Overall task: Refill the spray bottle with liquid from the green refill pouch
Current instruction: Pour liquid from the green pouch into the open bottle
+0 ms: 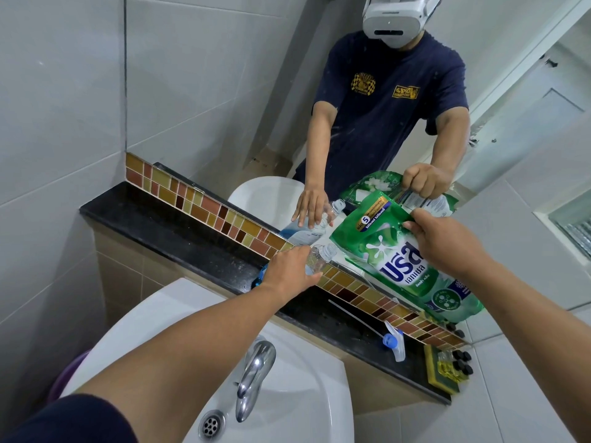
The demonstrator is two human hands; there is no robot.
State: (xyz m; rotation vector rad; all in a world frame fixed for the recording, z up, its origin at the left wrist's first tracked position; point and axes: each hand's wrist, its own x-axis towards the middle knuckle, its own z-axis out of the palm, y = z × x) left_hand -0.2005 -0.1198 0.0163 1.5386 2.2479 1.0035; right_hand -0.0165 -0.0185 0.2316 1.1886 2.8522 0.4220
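A person stands at a white sink (300,407) set below a black stone tabletop (179,231) that runs along a band of brown and yellow mosaic tiles (198,206) under a wall mirror (256,91). The left hand (289,270) reaches forward to the clear spray bottle (319,255), which stands on the tabletop against the tiles with its neck open and uncapped; the fingers wrap round the bottle's body, so this grip is closed on the bottle. The right hand (447,241) holds the green refill pouch (403,251) up in the air just to the right of the bottle, the pouch tilted with its top corner leaning toward the bottle's open neck; the fingers and thumb pinch the pouch's upper edge. The spray head (391,342), white with a blue nozzle and its long dip tube pointing back along the stone, lies on the tabletop to the right, apart from the bottle. Further right sits a yellow and green sponge (439,375), with a few small black-capped vials (457,362) beside it. A chrome faucet (256,375) rises over the basin, with the drain (211,425) below it. The mirror shows the same hands, bottle and pouch in reflection.
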